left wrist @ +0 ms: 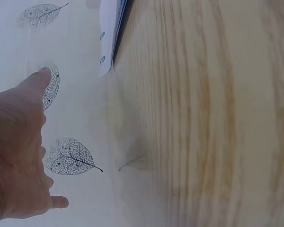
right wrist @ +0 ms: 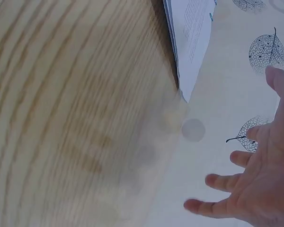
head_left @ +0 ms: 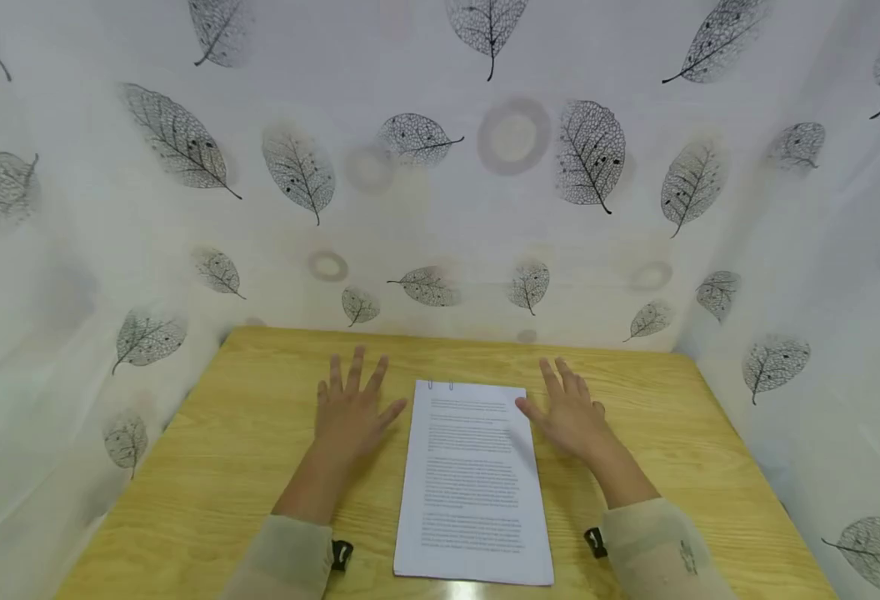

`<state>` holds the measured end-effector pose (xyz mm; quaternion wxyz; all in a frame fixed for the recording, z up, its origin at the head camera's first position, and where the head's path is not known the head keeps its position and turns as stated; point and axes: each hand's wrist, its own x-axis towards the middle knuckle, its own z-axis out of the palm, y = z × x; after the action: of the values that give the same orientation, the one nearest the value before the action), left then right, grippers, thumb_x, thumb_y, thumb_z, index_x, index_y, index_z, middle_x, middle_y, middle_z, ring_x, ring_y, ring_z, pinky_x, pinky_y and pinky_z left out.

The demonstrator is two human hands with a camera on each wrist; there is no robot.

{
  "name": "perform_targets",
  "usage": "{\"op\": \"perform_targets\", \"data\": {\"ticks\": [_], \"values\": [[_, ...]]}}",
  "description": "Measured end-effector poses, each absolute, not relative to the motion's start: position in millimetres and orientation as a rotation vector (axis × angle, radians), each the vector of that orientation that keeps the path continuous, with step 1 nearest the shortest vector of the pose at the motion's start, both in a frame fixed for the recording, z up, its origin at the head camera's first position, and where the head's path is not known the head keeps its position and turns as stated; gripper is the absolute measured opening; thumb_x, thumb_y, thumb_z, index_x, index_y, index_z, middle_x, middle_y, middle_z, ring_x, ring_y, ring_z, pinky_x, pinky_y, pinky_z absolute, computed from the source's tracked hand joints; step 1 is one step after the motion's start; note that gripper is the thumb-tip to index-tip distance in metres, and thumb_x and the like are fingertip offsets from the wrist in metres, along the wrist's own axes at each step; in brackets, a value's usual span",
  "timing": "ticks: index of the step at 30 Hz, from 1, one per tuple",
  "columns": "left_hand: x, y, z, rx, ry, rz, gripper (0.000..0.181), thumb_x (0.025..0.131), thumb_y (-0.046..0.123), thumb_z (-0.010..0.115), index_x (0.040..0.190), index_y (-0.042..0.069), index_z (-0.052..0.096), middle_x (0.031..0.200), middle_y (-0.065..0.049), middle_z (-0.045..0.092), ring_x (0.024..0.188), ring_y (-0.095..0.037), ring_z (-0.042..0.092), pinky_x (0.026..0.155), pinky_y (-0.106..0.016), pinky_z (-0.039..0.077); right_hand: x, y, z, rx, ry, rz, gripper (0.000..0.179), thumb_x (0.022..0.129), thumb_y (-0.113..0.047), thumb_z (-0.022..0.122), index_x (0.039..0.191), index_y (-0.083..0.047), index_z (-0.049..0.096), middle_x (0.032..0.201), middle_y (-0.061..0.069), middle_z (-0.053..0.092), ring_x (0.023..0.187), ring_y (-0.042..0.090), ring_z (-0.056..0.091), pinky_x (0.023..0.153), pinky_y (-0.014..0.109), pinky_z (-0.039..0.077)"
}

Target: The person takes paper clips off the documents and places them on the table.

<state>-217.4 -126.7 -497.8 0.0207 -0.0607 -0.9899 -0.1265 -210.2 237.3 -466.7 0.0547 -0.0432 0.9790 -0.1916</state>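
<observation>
A stack of printed paper (head_left: 473, 483) lies on the wooden table between my two hands, its long side running away from me. Two paper clips (head_left: 441, 385) grip its far edge near the left corner. My left hand (head_left: 350, 421) is spread to the left of the stack, palm down, holding nothing. On the other side my right hand (head_left: 571, 417) is spread too, its thumb tip overlapping the stack's right edge in the head view. Both wrist views show the palms raised off the wood, with bare fingers (right wrist: 222, 182) stretched out.
The table (head_left: 230, 450) has light wood grain and ends at a far edge in front of a white curtain (head_left: 440, 217) printed with leaves. The curtain also hangs along both sides. A black strap piece (head_left: 342, 554) shows at the left wrist, another (head_left: 595, 542) at the right.
</observation>
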Motion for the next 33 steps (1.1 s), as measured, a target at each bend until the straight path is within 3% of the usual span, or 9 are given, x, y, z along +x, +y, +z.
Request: {"op": "perform_targets", "data": {"ticks": [4,9,15,19,23,26,33], "values": [[-213.4,-128.7,-499.7,-0.186,-3.074,-0.379,0.083,0.108,0.070,0.044,0.175,0.034,0.012,0.185,-0.010,-0.010,0.167,-0.057,-0.002,0.128,-0.079,0.021,-212.0,238.6,-470.8,-0.162,2.923,-0.657,0.098,0.108,-0.062,0.055,0.176,-0.015,0.003,0.180,0.026,0.010,0.156,0.065,0.026,0.114,0.090,0.026],[-204.1,-128.3,-499.7,-0.205,-3.079,-0.408,0.082,0.108,0.064,0.051,0.174,0.027,0.021,0.184,-0.018,0.005,0.164,-0.060,0.016,0.124,-0.079,0.029,-218.0,239.8,-481.4,-0.169,2.829,-0.772,0.095,0.107,-0.041,0.067,0.172,0.000,0.012,0.175,0.033,0.019,0.157,0.061,0.029,0.124,0.077,0.031],[-199.7,-121.5,-495.7,-0.223,-3.057,-0.446,0.075,0.107,0.058,0.059,0.167,0.017,0.040,0.178,-0.022,0.028,0.151,-0.056,0.043,0.117,-0.075,0.041,-234.8,238.9,-497.3,-0.152,2.838,-0.729,0.089,0.103,-0.041,0.073,0.166,0.006,0.030,0.166,0.036,0.034,0.152,0.058,0.037,0.122,0.071,0.039],[-196.5,-118.3,-490.5,-0.216,-3.072,-0.503,0.064,0.108,0.052,0.061,0.157,0.012,0.054,0.174,-0.021,0.035,0.149,-0.053,0.047,0.117,-0.071,0.042,-247.3,234.5,-503.3,-0.133,2.845,-0.699,0.085,0.100,-0.046,0.077,0.160,0.005,0.044,0.157,0.034,0.044,0.143,0.054,0.045,0.116,0.067,0.045],[-192.7,-115.2,-487.6,-0.207,-3.077,-0.623,0.053,0.109,0.044,0.063,0.148,0.009,0.061,0.160,-0.022,0.052,0.142,-0.048,0.053,0.115,-0.064,0.048,-253.3,229.1,-504.2,-0.107,2.849,-0.727,0.080,0.095,-0.042,0.084,0.151,0.005,0.053,0.147,0.031,0.050,0.132,0.048,0.050,0.108,0.062,0.048],[-192.3,-112.5,-489.2,-0.205,-3.082,-0.710,0.047,0.109,0.039,0.063,0.144,0.009,0.063,0.148,-0.021,0.060,0.135,-0.044,0.058,0.109,-0.059,0.053,-254.8,226.5,-505.2,-0.072,2.863,-0.719,0.077,0.092,-0.040,0.087,0.148,0.003,0.055,0.143,0.029,0.052,0.127,0.044,0.052,0.105,0.059,0.049],[-193.3,-106.9,-492.5,-0.213,-3.093,-0.772,0.042,0.109,0.037,0.063,0.142,0.011,0.064,0.145,-0.020,0.063,0.133,-0.041,0.061,0.107,-0.057,0.056,-259.3,222.6,-512.0,-0.066,2.889,-0.729,0.068,0.090,-0.033,0.090,0.137,0.000,0.054,0.127,0.021,0.060,0.110,0.034,0.057,0.097,0.050,0.052]]}}
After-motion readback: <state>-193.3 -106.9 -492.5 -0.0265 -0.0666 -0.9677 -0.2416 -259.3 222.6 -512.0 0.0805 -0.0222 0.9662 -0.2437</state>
